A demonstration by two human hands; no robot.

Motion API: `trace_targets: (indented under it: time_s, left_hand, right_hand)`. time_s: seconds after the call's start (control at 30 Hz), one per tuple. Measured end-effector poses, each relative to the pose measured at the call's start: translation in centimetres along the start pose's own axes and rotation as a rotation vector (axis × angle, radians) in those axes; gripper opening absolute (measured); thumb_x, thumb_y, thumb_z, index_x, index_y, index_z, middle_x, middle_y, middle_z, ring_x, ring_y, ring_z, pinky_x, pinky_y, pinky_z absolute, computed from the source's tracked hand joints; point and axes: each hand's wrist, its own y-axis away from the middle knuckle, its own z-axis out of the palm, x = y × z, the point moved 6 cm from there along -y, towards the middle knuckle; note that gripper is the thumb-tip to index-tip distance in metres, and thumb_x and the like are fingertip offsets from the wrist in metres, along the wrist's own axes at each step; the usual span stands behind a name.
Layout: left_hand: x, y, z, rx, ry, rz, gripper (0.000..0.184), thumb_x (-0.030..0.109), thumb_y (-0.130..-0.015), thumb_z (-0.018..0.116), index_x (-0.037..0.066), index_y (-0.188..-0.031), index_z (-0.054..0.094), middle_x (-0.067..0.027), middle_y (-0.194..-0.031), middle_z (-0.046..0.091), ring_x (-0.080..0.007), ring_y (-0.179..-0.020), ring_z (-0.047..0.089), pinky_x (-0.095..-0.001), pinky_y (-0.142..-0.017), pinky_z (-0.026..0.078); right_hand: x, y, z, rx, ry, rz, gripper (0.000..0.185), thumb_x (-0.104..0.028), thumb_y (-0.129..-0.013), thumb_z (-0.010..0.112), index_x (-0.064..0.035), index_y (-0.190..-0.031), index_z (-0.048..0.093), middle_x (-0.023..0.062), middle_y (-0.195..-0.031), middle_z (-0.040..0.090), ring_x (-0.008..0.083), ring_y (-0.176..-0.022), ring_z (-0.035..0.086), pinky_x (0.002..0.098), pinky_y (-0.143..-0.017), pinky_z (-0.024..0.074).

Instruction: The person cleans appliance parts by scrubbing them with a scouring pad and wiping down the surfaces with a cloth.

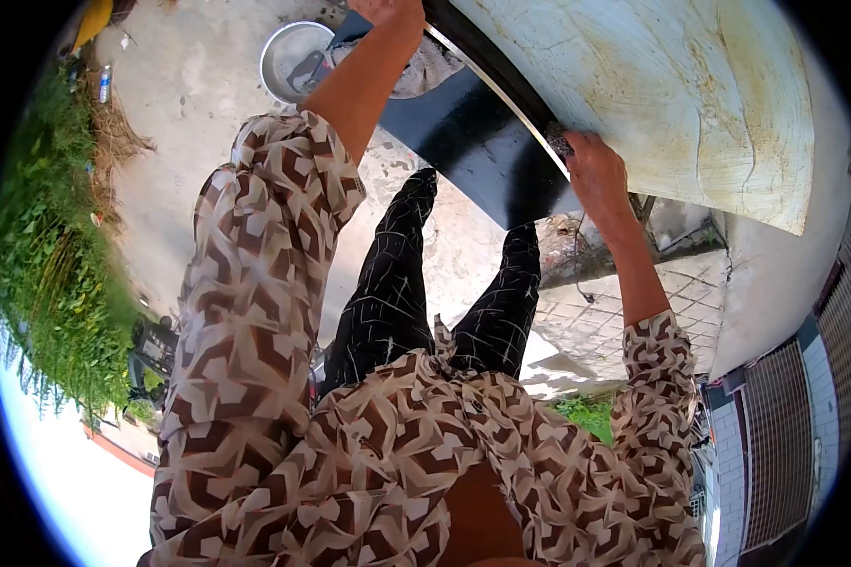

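Concrete ground (184,123) forms the outdoor work surface, lit by daylight. Over it, at the upper centre and upper right of the head view, is the glossy black panel (487,142), positioned in front of the wearer. A bright, narrow strip (515,109) runs diagonally along its right side, bordered by a dark edge band. Beyond the band extends a large pale sheet (671,104), with yellowish-brown stains and raised creases.

Right hand (596,175): located at the lower end of the strip; fingers curled and closed on a dark, rough-textured pad (558,144), which lies against the band. Left hand (388,8): located at the upper frame edge, near the upper end of the strip; partly cut off, so finger closure and any held item cannot be determined.

A grey cloth (430,71) lies on the upper part of the panel, beside the left forearm. Adjacent on the left is a round metal basin (276,64) containing a dark item, not identifiable.

Outer area: the wearer's legs, in black patterned trousers (383,307), are below the panel. Tiled paving (624,317) is at lower right; green plants (52,255) and a plastic bottle (105,85) are at far left.
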Motion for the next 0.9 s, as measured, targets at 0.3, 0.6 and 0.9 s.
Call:
trace_targets:
  time_s: [0.3, 0.6, 0.9]
  left_hand:
    - [-0.7, 0.5, 0.5, -0.104, 0.27, 0.092, 0.042, 0.031, -0.101, 0.045, -0.009, -0.099, 0.057, -0.0253, -0.092, 0.061, -0.0385, -0.08, 0.059, -0.0449, -0.073, 0.046]
    - [3.2, -9.2, -1.4, -0.152, 0.47, -0.083, 0.058, 0.047, -0.101, 0.035, -0.005, -0.113, 0.057, -0.0209, -0.095, 0.062, -0.0334, -0.089, 0.058, -0.0392, -0.084, 0.047]
    - [4.0, -9.8, -0.7, 0.017, 0.543, 0.153, 0.049, 0.035, -0.101, 0.036, -0.005, -0.124, 0.053, -0.0255, -0.11, 0.061, -0.0365, -0.104, 0.056, -0.046, -0.093, 0.041]
  right_hand:
    - [-14.1, -18.2, -1.2, 0.479, -0.12, -0.337, 0.01, -0.013, -0.085, 0.059, -0.0075, -0.092, 0.064, 0.0197, -0.081, 0.063, 0.04, -0.079, 0.064, 0.0489, -0.069, 0.0522]
    - [-12.5, -16.0, -2.2, 0.247, -0.246, -0.405, 0.026, -0.015, -0.084, 0.064, -0.0032, -0.107, 0.065, 0.0192, -0.092, 0.067, 0.039, -0.087, 0.065, 0.0456, -0.079, 0.0521]
    - [-22.6, -24.8, -4.7, 0.577, -0.239, -0.375, 0.01, -0.011, -0.081, 0.057, -0.0021, -0.084, 0.059, 0.0216, -0.087, 0.063, 0.0418, -0.085, 0.06, 0.0507, -0.072, 0.0484]
